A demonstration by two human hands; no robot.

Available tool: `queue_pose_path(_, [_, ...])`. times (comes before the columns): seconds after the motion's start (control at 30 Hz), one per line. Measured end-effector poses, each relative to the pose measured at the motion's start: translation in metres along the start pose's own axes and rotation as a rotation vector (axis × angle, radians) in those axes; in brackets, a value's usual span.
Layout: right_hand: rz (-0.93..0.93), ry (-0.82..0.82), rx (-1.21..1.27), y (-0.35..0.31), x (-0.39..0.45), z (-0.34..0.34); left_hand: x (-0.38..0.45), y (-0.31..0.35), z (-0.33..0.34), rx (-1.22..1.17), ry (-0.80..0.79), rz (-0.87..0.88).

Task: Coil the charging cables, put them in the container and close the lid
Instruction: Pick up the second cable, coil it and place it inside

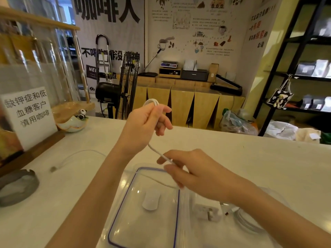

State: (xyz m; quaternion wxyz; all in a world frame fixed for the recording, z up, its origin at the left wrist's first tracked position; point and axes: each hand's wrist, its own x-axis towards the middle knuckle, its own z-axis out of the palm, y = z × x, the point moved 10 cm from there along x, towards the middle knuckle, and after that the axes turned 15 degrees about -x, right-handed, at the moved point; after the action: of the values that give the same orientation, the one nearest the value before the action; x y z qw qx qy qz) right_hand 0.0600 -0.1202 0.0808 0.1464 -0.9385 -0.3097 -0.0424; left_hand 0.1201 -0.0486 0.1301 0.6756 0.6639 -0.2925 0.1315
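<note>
White counter (250, 158) fills the near view, with a café wall behind. Left hand (143, 127) is raised above the counter, its fingers (162, 111) closed on a small coil (151, 102) of white cable (158, 153). From there the cable runs down and to the right, stretched straight, into the right hand (198, 176), whose fingers (167, 159) pinch it. Below the hands lies a clear lid (125, 203) with a blue rim. Another cable (75, 156) lies on the counter to the left.
</note>
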Motion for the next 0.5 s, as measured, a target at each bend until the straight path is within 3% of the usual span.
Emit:
queue_pose_path(0.13, [0.009,0.189,-0.056,0.001,-0.003,-0.038,-0.003,-0.017,0.008,0.138,-0.143,-0.159])
queue_pose_path(0.23, [0.027,0.336,-0.004,0.01,-0.004,-0.068,-0.01,-0.027,0.018,0.079,-0.259,-0.286])
queue_pose_path(0.37, [-0.017,0.509,0.219,0.022,-0.008,-0.095,-0.024,-0.032,0.041,-0.277,-0.46,-0.467])
queue_pose_path(0.5, [-0.064,0.54,0.503,0.024,-0.006,-0.096,-0.045,-0.009,0.066,-0.661,-0.803,-0.51])
